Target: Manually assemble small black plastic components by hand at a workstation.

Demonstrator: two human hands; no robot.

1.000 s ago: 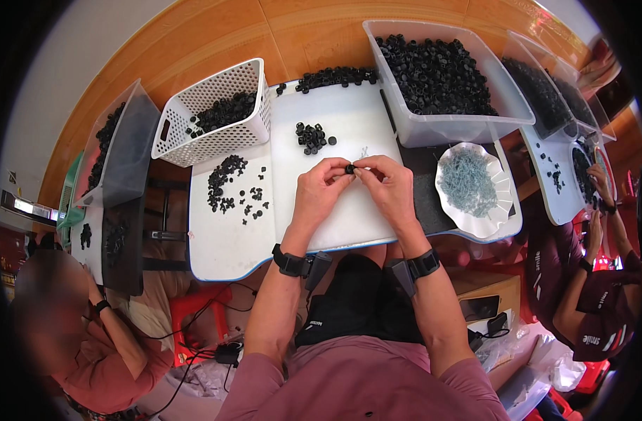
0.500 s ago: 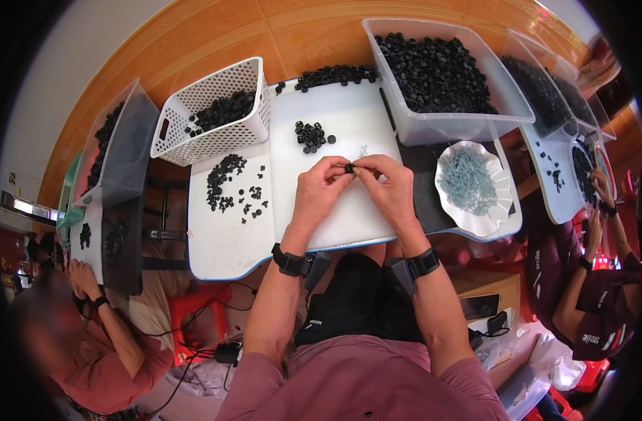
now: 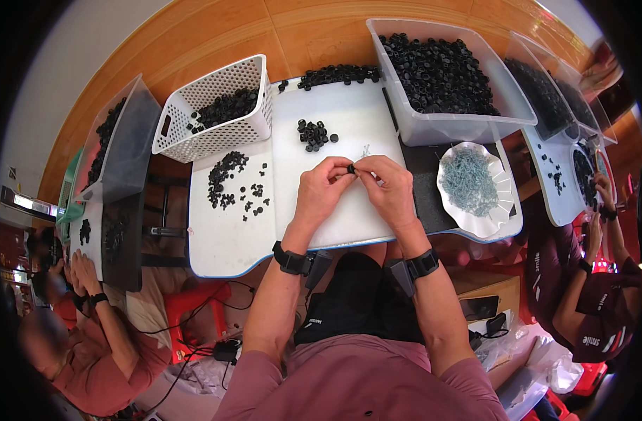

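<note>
A worker's left hand (image 3: 322, 194) and right hand (image 3: 386, 188) pinch a black part (image 3: 350, 169) over the bench (image 3: 321, 104). It sits at the left's two o'clock, the right's ten o'clock.

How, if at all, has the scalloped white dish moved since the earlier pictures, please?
No, the scalloped white dish shows no visible shift against the white tabletop.

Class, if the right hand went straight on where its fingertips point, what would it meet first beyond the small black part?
Most likely the left hand, which faces the right hand across the small black part, though exact depth is unclear.
</note>
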